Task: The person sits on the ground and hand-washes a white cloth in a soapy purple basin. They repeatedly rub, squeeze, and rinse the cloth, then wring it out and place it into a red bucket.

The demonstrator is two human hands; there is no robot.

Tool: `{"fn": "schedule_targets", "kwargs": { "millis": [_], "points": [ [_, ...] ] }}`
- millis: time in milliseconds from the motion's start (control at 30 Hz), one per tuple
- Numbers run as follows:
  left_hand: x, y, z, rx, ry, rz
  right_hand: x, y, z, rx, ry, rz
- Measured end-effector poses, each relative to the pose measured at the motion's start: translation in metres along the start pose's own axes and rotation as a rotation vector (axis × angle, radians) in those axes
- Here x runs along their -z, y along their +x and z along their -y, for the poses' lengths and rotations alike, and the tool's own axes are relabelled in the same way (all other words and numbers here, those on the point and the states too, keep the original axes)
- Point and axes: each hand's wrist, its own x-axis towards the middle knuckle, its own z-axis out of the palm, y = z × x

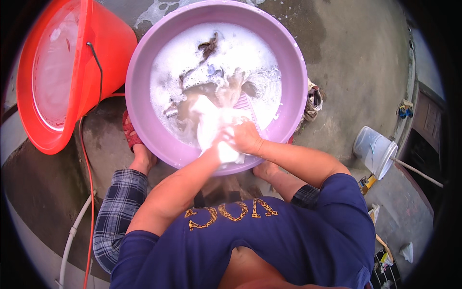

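Observation:
A large purple plastic basin (pixel 142 86) stands before me, holding foamy, greyish water (pixel 252 47). Near its close rim my right hand (pixel 247 136) grips a wet white cloth (pixel 209 115). My left hand (pixel 219 141) is on the same cloth; blur and glare hide most of its fingers. Under the cloth and my right hand, a ridged purple washboard (pixel 246 104) slopes into the water. Dark fabric (pixel 208 47) pokes up through the suds at the far side. Another bit of soaked cloth (pixel 171 109) shows at the left.
A big red bucket (pixel 108 47) of water with a wire handle stands at the left, beside an orange hose (pixel 86 151) and a pale pipe (pixel 72 234). Shoes (pixel 313 103) lie right of the basin. A translucent bucket (pixel 373 151) lies farther right on the concrete floor (pixel 353 72).

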Motion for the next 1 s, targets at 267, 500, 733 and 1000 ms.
{"fn": "schedule_targets", "kwargs": {
  "millis": [267,500,733,1000],
  "points": [
    [-0.037,-0.033,-0.011,-0.063,0.301,-0.55,-0.06,0.101,-0.119,-0.534,-0.38,0.413],
    [-0.047,-0.043,-0.014,-0.025,0.316,-0.349,-0.003,0.005,-0.006,-0.193,0.166,0.174],
    [-0.045,-0.039,-0.014,-0.061,0.337,-0.395,-0.05,0.078,-0.094,-0.55,0.167,0.283],
    [-0.039,-0.041,-0.017,-0.013,0.392,-0.286,-0.034,0.011,-0.02,-0.02,-0.025,0.027]
  ]
}}
